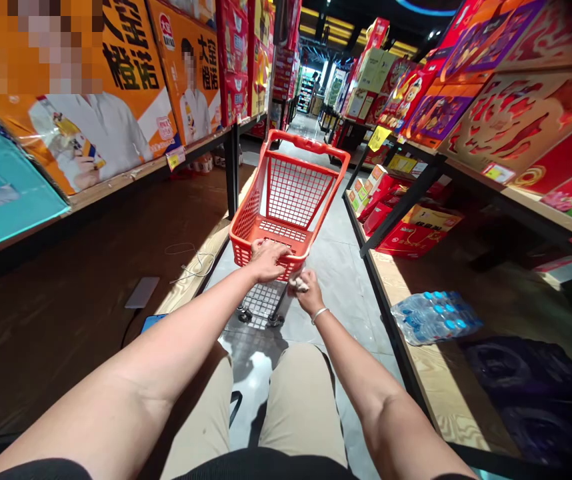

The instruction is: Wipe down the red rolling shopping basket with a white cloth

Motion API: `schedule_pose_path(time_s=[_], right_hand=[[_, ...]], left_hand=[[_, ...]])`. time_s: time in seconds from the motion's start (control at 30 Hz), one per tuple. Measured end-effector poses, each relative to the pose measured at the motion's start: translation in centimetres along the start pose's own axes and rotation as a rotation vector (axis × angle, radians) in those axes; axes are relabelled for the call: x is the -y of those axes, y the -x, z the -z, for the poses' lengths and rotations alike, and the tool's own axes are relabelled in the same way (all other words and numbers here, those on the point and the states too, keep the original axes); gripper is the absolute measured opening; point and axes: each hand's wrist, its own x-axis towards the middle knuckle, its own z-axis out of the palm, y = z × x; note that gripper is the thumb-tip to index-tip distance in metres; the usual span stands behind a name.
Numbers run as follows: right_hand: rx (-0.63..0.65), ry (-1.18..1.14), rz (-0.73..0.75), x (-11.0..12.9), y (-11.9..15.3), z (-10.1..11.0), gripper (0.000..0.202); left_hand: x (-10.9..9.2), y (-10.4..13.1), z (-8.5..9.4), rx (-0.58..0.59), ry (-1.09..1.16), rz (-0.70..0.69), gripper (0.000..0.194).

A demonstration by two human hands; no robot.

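Observation:
A red plastic shopping cart (299,190) stands in front of my knees, its mesh basket holding nothing that I can see. My left hand (269,260) is closed over the near rim of the basket. Beside the basket's near right corner is my right hand (309,291), fingers closed around a crumpled whitish cloth or tissue (299,285). Whether that cloth touches the cart is hard to make out. Below the basket show the cart's lower grid (261,307) and small dark wheels.
Shelves with orange cartons (131,87) line the left; red gift boxes (516,100) fill the right. A pack of water bottles (436,318) lies on the low right shelf. A white cable (193,260) and a pale flat object (142,293) lie left. The tiled aisle (351,280) runs ahead.

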Motion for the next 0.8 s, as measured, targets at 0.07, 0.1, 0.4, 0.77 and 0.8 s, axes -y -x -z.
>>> schedule_pose_path(time_s=[0.07,0.1,0.4,0.77,0.8], right_hand=[[0.035,0.014,-0.018,-0.2,0.8,0.6,0.011],[-0.004,0.027,-0.032,-0.1,0.9,1.4,0.011],[0.052,0.322,0.565,8.0,-2.1,6.0,0.037],[0.591,0.367,0.748,9.0,-9.9,11.2,0.019],[0.570,0.388,0.720,8.6,-11.1,12.0,0.018]], left_hand=[[0.7,0.2,0.2,-0.014,0.010,0.001,0.041],[1.2,0.4,0.3,-0.024,0.014,-0.002,0.041],[2.2,1.4,0.5,-0.081,0.034,-0.029,0.024],[3.2,4.7,1.0,-0.116,0.092,-0.094,0.017],[3.4,5.0,1.2,-0.106,0.102,-0.097,0.015]])
